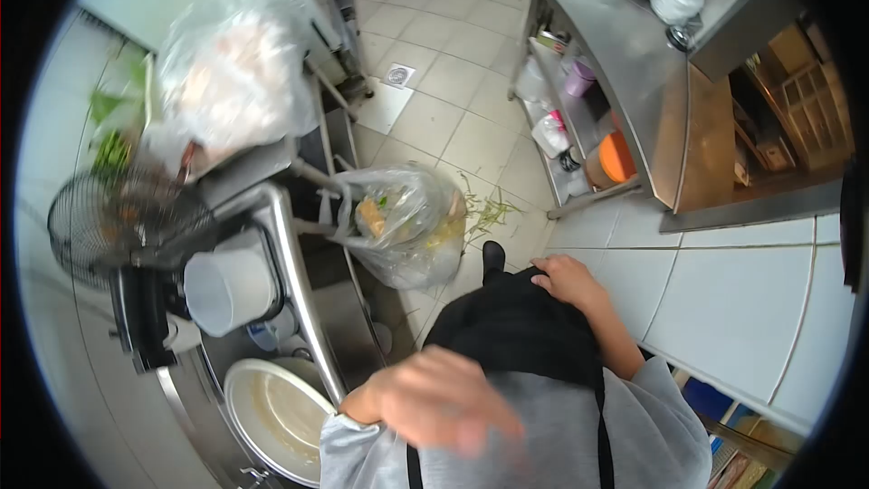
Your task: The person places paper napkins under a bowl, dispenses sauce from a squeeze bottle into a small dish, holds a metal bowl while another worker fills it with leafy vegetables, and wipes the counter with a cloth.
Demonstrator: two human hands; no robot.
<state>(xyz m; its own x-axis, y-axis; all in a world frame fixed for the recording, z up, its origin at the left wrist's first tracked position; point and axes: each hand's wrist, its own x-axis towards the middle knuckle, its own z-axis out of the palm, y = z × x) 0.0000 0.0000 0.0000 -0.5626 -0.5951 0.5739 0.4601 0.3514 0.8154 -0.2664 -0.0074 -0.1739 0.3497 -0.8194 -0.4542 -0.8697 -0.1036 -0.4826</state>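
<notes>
My left hand (444, 401) is raised in front of my grey shirt, smeared by motion. Its fingers are too blurred to show whether they hold anything. My right hand (568, 281) rests at the edge of my black apron (516, 321), with fingertips and thumb apart on the cloth and nothing seen in its grasp. Beyond the apron, a clear plastic bag (398, 226) with food scraps sits on the floor. Left of my left hand, a large pale basin (281, 421) with residue inside stands in the metal sink.
A white tub (228, 290) and a black fan (127, 217) stand at the left. Above them lies a large filled plastic bag (235, 81). Green stalk pieces (489, 210) litter the tiled floor. A steel counter (615, 45) with stocked shelves runs along the right.
</notes>
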